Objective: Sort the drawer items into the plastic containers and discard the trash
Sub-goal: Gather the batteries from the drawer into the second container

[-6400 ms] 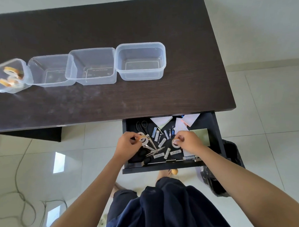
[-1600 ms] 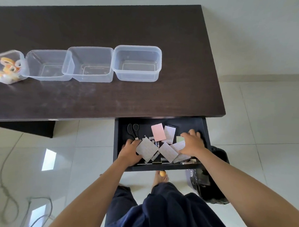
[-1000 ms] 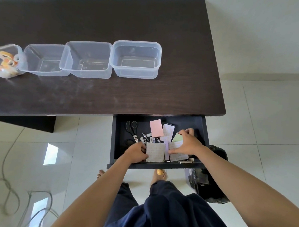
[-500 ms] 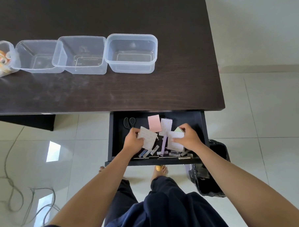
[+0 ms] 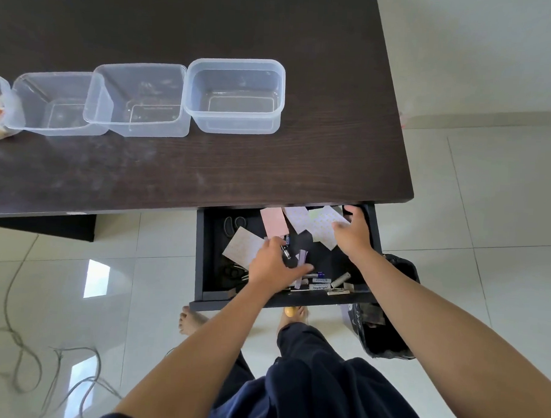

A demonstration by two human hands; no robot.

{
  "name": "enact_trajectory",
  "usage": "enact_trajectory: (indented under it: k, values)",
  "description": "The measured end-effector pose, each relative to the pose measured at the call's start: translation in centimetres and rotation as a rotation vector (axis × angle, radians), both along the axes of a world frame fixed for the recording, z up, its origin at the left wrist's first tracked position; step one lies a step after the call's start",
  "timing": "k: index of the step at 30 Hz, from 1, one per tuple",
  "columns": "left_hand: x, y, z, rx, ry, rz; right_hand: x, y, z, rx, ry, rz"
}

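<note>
Below, we see both hands inside open black drawer (image 5: 203,253) under dark wooden table (image 5: 206,168). Left hand (image 5: 273,267) lies flat, fingers extended over batteries (image 5: 320,282), beside dotted white paper card (image 5: 242,247). Right hand (image 5: 353,232) spread, fingers resting on dotted paper sheets (image 5: 322,226) at drawer's back. Clear plastic containers (image 5: 236,95) in row on table. Black bin bag (image 5: 388,340) on floor beside drawer.

Dark brown table (image 5: 206,174); black drawer (image 5: 374,232) — pink note (image 5: 274,221); clear containers (image 5: 235,96).
</note>
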State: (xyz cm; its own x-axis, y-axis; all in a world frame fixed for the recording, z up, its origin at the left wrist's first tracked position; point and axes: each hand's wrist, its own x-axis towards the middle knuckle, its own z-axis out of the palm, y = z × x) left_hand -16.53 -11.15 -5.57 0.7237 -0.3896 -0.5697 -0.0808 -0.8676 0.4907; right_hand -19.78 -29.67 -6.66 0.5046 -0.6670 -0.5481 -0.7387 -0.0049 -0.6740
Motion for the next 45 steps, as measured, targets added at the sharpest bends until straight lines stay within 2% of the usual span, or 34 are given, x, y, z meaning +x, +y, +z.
enact_trajectory:
  k: [5,8,12,14,17,21,23,26,28,29,33,37,40,43,45]
  values:
    - [-1.6,-3.5,-1.0,0.086,0.088,-0.057,-0.8,-0.1,-0.5,-0.171,0.1,0.317]
    - [-1.0,-3.4,-1.0,0.027,0.062,0.012,-1.2,0.2,-0.6,-0.281,0.112,0.468]
    - [0.9,-0.8,-0.3,-0.103,-0.019,0.112,-1.5,1.0,-0.6,-0.471,0.017,0.621]
    - [1.9,1.1,0.0,-0.109,-0.08,0.19,-1.1,1.8,-0.6,-0.479,-0.028,0.746]
    - [3.7,3.8,0.0,-0.047,-0.174,0.273,-0.4,3.2,-0.9,-0.353,0.006,0.912]
    - [5.2,5.3,-0.3,0.088,-0.187,0.334,0.5,5.0,-1.4,-0.26,0.077,0.924]
    - [5.0,5.2,-0.2,0.156,-0.243,0.27,1.2,5.6,-1.5,-0.22,0.097,0.868]
    - [4.2,4.5,-0.4,0.213,-0.363,-0.065,2.0,6.2,-1.7,-0.163,0.086,0.731]
    - [3.9,4.0,-0.8,0.297,-0.327,-0.285,2.3,6.4,-1.7,-0.131,0.06,0.694]
    - [3.9,4.0,-1.2,0.34,-0.301,-0.328,2.4,6.4,-1.7,-0.11,0.043,0.709]
    - [4.9,5.2,-1.7,0.338,-0.277,-0.177,2.3,6.3,-1.9,-0.129,0.003,0.851]
    - [6.0,5.2,-1.5,0.255,-0.35,-0.104,2.3,6.7,-2.3,-0.226,0.113,1.044]
    - [6.6,4.5,-1.2,0.265,-0.356,-0.072,2.0,6.9,-2.2,-0.333,0.168,1.188]
    - [7.0,4.6,-1.2,0.264,-0.381,-0.101,1.4,6.9,-2.3,-0.366,0.157,1.238]
    - [6.9,4.9,-1.3,0.16,-0.414,-0.191,1.1,6.5,-2.3,-0.338,0.162,1.227]
